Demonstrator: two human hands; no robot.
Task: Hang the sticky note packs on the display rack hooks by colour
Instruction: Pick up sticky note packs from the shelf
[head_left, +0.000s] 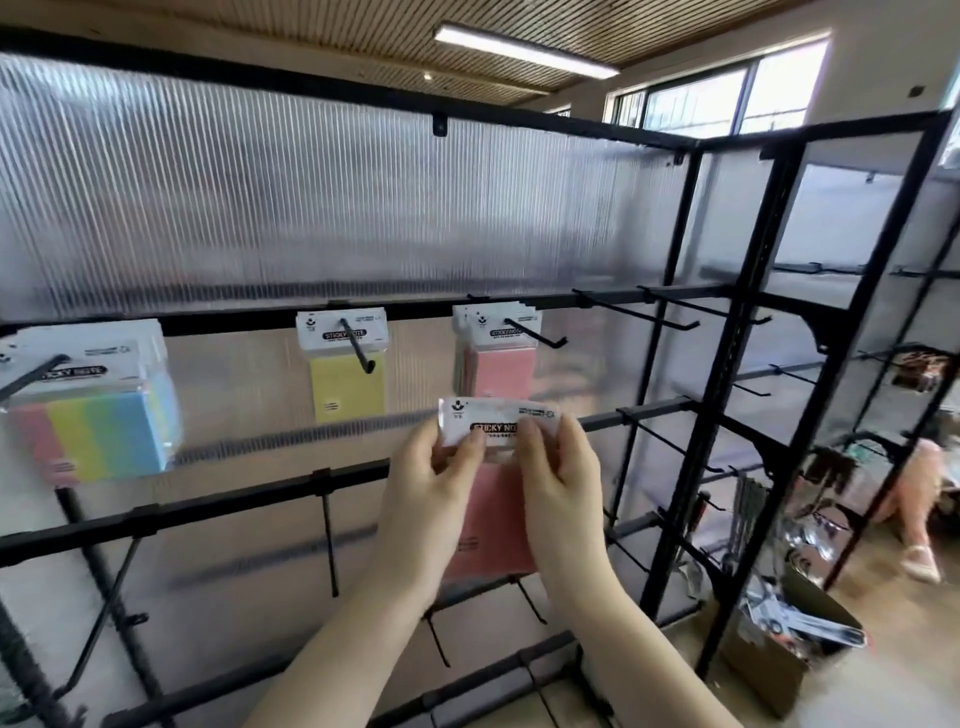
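Pink sticky note pack (491, 525): held upright in front of the display rack (691, 332), below the pink packs already hung. Its white header card (496, 423) is at the top, bent slightly.

Left hand (434, 480): thumb and fingers pinch the left end of the header card, fingers curled round its edge.

Right hand (558, 475): thumb and fingers pinch the right end of the same card. Both hands are close together, nearly touching; the pack's pink body hangs between the wrists.

Upper rail, left to right: a multicolour pack (91, 415) on the far-left hook; a yellow pack (345, 371) on the next hook (358, 345); a group of pink packs (496, 358) on a third hook (535, 335). Two further hooks to the right carry nothing visible.

Lower rails: bare hooks only.

Right of the rack: a second rack section holding blurred goods, and a cardboard box (784, 649) on the floor with packaged items, contents not identifiable.
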